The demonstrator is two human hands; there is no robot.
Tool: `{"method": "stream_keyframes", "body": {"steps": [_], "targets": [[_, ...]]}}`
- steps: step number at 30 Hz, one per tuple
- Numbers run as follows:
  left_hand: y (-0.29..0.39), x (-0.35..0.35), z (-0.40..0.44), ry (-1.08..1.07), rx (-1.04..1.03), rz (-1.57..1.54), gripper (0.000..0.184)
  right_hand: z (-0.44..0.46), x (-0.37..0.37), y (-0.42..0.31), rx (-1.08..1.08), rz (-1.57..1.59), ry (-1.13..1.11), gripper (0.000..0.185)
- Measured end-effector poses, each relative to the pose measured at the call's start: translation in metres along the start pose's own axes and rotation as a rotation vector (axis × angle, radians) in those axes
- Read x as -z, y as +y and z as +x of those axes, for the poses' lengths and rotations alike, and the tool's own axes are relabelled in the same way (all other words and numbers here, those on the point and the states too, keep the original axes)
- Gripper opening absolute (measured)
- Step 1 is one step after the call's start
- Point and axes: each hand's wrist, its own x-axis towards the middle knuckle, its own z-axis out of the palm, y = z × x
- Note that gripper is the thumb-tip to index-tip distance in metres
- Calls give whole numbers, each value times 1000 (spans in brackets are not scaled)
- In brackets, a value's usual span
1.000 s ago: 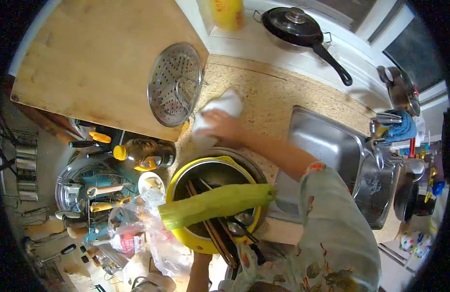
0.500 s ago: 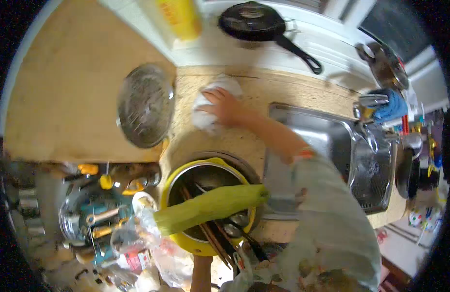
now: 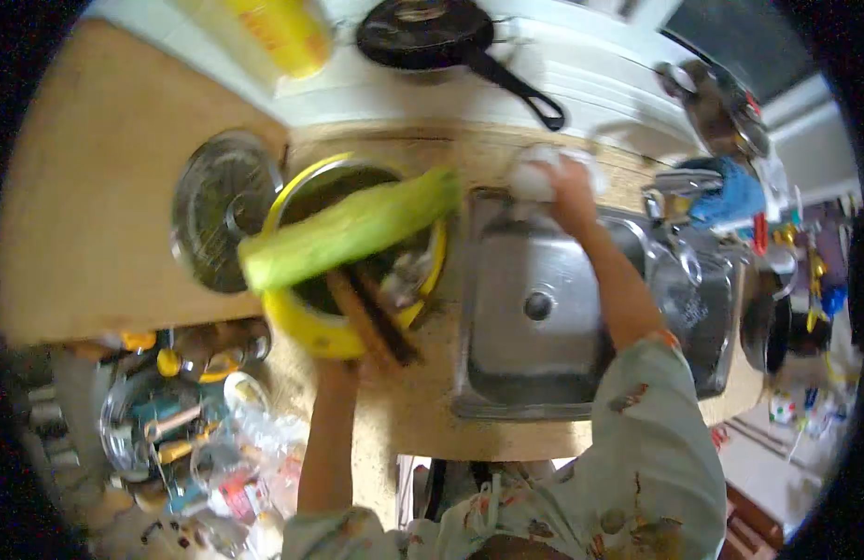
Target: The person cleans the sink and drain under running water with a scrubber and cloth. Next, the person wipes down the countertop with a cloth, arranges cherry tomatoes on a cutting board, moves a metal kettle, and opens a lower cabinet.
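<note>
Our left hand [image 3: 337,371], grip blurred, has carried the yellow bowl [image 3: 306,329], a long green vegetable [image 3: 352,229] across it, to ten o'clock; our right hand [image 3: 570,189], pressing a white cloth [image 3: 532,179], has moved to one o'clock, so wiping seemingly reaches behind the sink [image 3: 506,285]. Speckled counter [image 3: 427,392] surrounds; a pan [image 3: 422,42] sits at twelve.

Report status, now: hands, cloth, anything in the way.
Right hand on cloth, behind sink. Left hand at near side of bowl, grip blurred. Bowl, gourd across it, could block cloth left of sink.
</note>
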Motion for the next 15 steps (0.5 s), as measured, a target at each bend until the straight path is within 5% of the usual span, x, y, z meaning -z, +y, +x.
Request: {"method": "stream_keyframes", "body": {"steps": [4,6,8,11,12,14,15], "targets": [[5,-29,25,-19,-30,-122,47,-14,-3,2,-61,-194,210,61],[10,-38,32,-18,-55,-198,47,-9,-2,-13,-186,-1,79,61],[15,-45,34,-26,-80,-278,48,-27,-54,8,207,80,231,65],[26,-54,26,-48,-117,-375,48,-96,-75,-78,389,7,32,63],[31,-56,19,-62,-130,-405,49,-102,-33,-153,188,99,-460,62],[33,-55,2,-94,-150,-444,49,-131,-17,-219,563,200,-365,58],[29,-48,-4,-107,-164,-455,49,-131,-27,-241,577,205,-373,58]]}}
